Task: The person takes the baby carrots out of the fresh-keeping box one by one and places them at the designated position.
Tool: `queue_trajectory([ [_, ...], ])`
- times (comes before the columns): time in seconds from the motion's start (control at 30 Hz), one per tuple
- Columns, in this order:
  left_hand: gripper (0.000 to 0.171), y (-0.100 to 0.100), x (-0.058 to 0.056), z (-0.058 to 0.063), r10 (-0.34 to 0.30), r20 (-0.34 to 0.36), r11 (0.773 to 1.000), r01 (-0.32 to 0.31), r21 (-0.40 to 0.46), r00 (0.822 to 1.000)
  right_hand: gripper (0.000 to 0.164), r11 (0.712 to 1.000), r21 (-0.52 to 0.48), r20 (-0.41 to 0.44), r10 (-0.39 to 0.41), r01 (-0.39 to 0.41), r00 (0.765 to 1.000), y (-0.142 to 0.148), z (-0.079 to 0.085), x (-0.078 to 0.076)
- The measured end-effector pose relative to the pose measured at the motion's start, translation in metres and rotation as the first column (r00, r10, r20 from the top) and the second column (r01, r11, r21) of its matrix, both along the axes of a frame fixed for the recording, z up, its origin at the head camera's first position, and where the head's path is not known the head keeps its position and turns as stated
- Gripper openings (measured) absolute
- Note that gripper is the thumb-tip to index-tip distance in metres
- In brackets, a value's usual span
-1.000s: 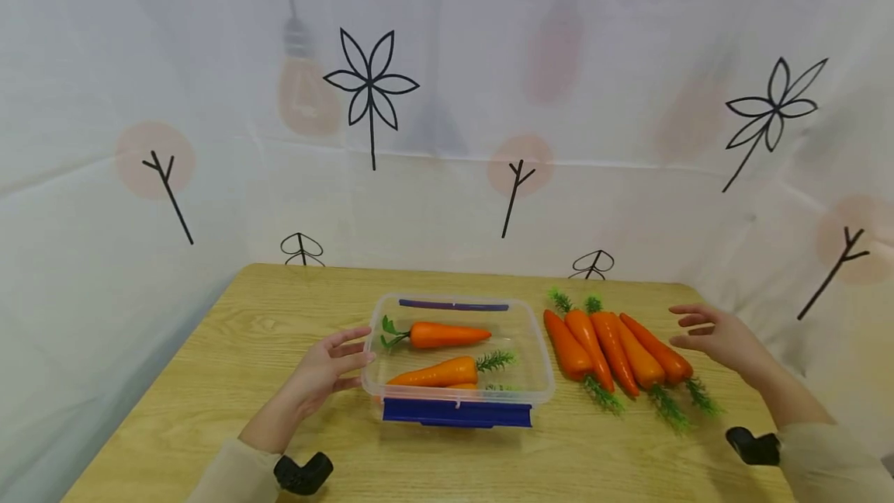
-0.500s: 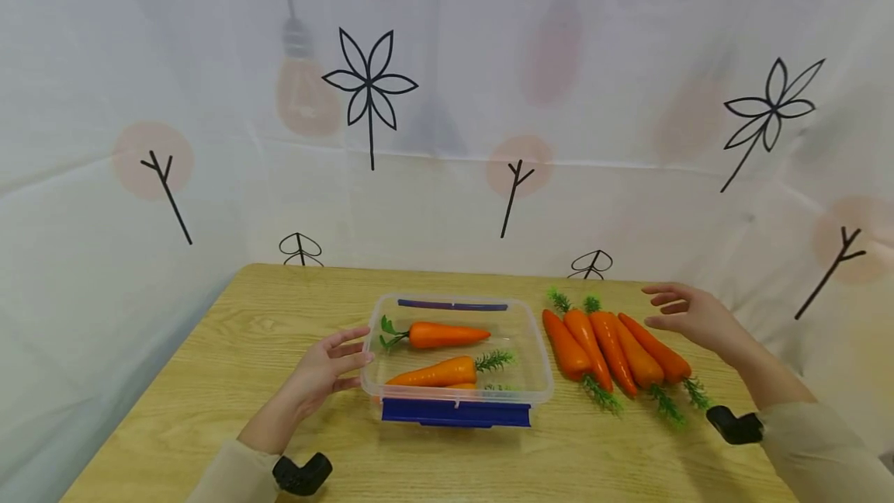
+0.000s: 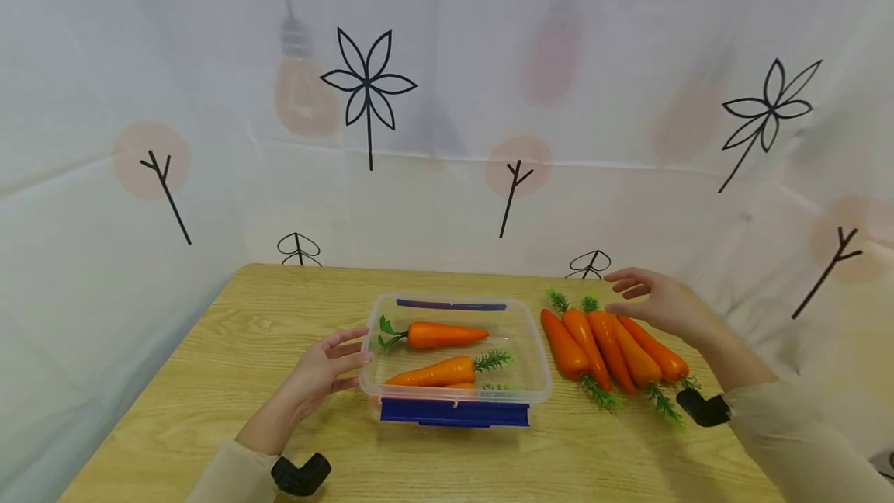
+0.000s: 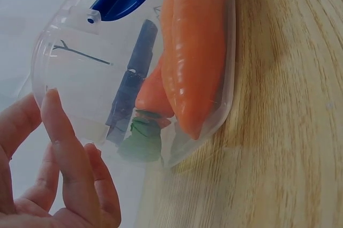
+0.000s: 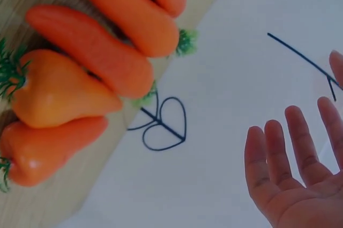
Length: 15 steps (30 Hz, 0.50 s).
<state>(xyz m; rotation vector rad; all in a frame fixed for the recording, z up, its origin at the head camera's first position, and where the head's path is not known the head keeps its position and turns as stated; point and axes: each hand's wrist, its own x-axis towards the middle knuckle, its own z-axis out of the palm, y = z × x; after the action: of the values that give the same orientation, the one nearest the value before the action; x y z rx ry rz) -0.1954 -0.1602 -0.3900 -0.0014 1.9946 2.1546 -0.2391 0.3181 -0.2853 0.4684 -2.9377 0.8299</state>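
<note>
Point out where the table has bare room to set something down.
The table is bare left of the left hand, in a strip behind the box, and in front of the box between the sleeves. It is crowded right of the box, where five carrots lie bunched near the right hand.

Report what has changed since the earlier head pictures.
Of the two hands, only the right hand has clearly moved: leftward and slightly up in the view, toward the loose carrots' far ends. Nothing was grasped or released. The left hand stays beside the container; all carrots stayed put.
</note>
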Motion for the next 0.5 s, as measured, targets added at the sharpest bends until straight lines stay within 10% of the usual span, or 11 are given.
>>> queue_trajectory([
  [0.5,0.057,0.0,0.001,-0.001,0.006,-0.001,1.0,-0.006,0.006,1.0,0.043,0.992,-0.032,-0.062,0.123,-0.125,0.99,-0.048,-0.007,-0.017],
])
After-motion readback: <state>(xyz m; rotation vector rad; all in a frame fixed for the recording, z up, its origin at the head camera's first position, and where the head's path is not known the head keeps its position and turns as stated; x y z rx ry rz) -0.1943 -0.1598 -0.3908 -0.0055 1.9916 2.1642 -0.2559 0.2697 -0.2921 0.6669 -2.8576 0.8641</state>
